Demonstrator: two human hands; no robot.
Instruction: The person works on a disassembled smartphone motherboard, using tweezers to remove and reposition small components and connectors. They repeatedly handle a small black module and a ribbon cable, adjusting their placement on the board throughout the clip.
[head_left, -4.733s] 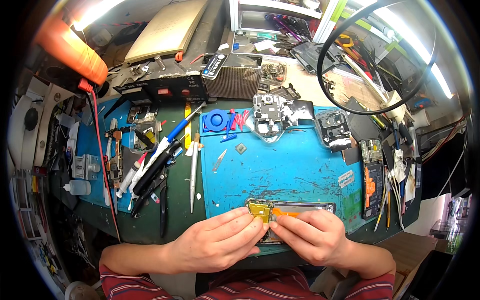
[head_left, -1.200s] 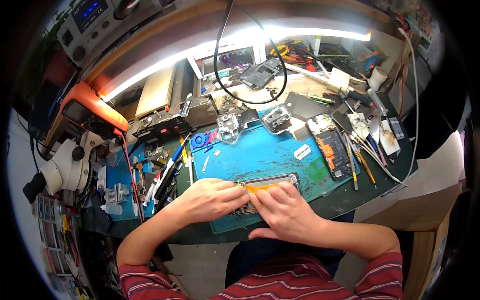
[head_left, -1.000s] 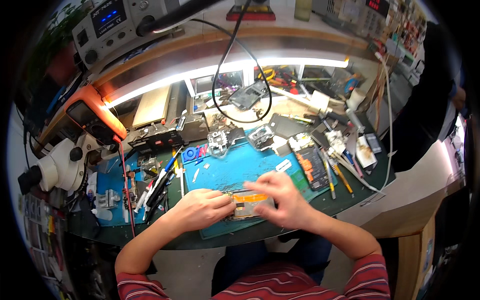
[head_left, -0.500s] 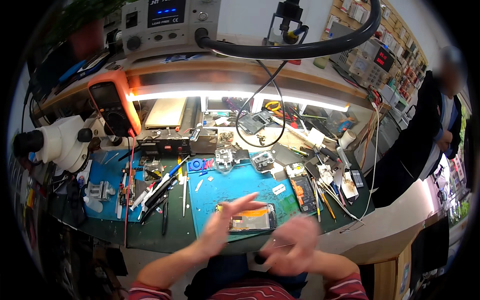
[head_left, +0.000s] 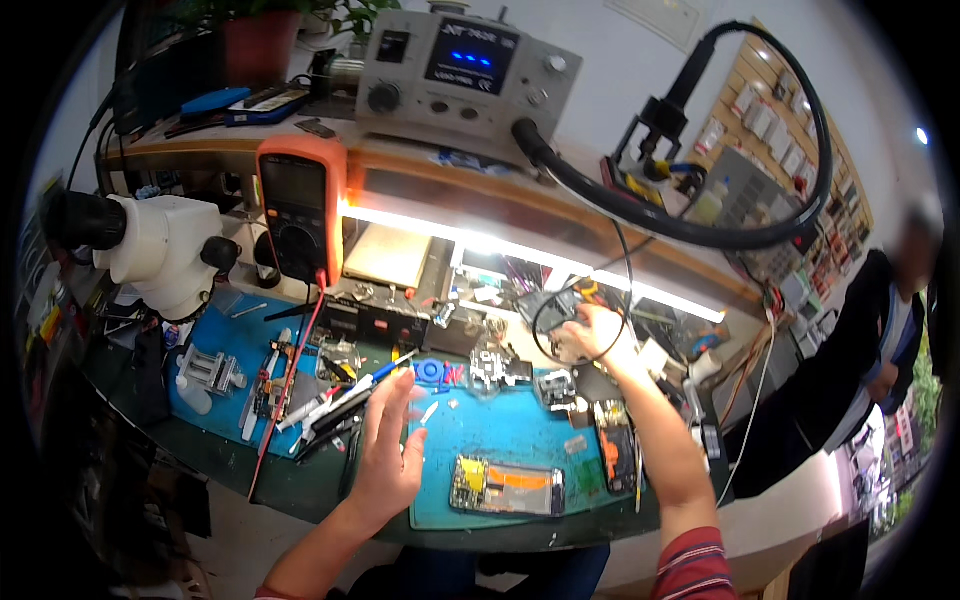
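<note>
My left hand (head_left: 390,450) is raised over the near left edge of the blue work mat (head_left: 515,435), its fingers stretched and holding nothing. Stretched forward to the back of the bench, my right hand (head_left: 592,335) has bent, closed fingers beside a grey phone part (head_left: 548,308). What those fingertips grip, if anything, cannot be made out. An opened phone (head_left: 508,488) with yellow and orange parts lies flat on the mat's near half, touched by neither hand. Another opened phone (head_left: 618,450) with an orange part rests at the mat's right edge.
Pens and tools (head_left: 345,410) lie left of the mat. An orange multimeter (head_left: 300,215), a white microscope (head_left: 165,250) and clear-cased small parts (head_left: 492,370) stand around. A thick black cable (head_left: 690,225) loops over the right side. A person (head_left: 830,370) stands at the right.
My right hand has gone from the near edge to the back of the bench. My left hand has moved left, off the opened phone. The view has tilted and shifted.
</note>
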